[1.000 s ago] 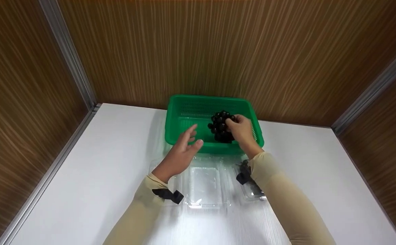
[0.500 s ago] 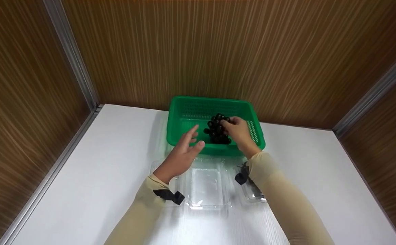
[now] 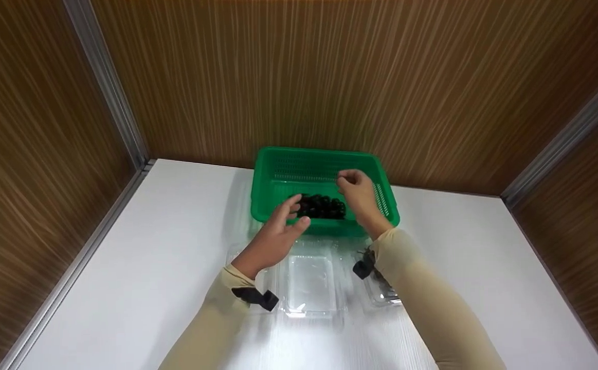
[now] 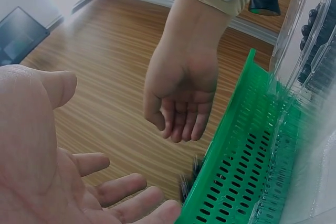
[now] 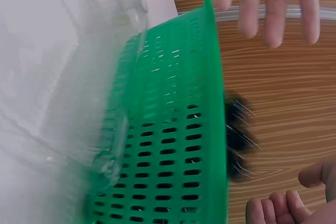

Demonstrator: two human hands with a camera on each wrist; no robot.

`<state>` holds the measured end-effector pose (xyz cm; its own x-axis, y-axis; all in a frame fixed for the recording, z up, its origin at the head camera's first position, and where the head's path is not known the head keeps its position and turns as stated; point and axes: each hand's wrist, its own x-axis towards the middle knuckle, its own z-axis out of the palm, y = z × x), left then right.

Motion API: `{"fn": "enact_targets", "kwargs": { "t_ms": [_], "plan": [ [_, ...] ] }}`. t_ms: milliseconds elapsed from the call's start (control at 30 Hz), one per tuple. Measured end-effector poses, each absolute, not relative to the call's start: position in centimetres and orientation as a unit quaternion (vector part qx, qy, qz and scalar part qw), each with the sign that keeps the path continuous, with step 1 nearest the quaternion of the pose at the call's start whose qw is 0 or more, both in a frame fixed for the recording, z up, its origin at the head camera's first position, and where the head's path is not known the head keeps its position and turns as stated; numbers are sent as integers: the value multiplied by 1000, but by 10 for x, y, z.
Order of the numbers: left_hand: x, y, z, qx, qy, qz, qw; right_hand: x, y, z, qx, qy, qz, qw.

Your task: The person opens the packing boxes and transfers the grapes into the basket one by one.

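Observation:
A bunch of dark grapes (image 3: 322, 206) lies in the front part of a green plastic basket (image 3: 324, 227). My right hand (image 3: 359, 192) hovers over the basket's right side with its fingers loosely curled; the left wrist view shows that right hand (image 4: 181, 93) with nothing in it. At the basket's front left edge, my left hand (image 3: 273, 236) is held with fingers extended and thumb apart, close beside the grapes. Whether it touches them is hard to tell. In the right wrist view, grapes (image 5: 237, 137) peek over the basket's rim (image 5: 214, 103).
In front of the basket sits a clear plastic container (image 3: 311, 282). Another clear container (image 3: 382, 295) with dark contents lies to the right, partly under the right forearm. More clear plastic (image 3: 234, 251) shows beneath the left wrist. Wood-grain panels (image 3: 299, 77) enclose the white table (image 3: 185, 216).
My right hand has let go of the grapes and risen slightly. The bunch, earlier held up, now lies lower and further left in the basket. The left hand has hardly moved.

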<state>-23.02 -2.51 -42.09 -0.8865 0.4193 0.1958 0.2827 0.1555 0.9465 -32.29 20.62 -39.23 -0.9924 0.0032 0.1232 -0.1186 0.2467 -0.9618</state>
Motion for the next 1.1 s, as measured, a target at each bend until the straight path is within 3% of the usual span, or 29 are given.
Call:
{"fn": "enact_targets", "kwargs": {
  "t_ms": [267, 533, 1100],
  "plan": [
    [-230, -29, -418, 223, 765, 602, 51, -312, 205, -387, 76, -767, 636, 46],
    [-217, -31, -403, 251, 762, 596, 25, -280, 214, -381, 181, -730, 625, 206],
    [-185, -42, -385, 272, 855, 440, -26, -201, 213, -384, 346, -727, 458, 377]
  ]
}}
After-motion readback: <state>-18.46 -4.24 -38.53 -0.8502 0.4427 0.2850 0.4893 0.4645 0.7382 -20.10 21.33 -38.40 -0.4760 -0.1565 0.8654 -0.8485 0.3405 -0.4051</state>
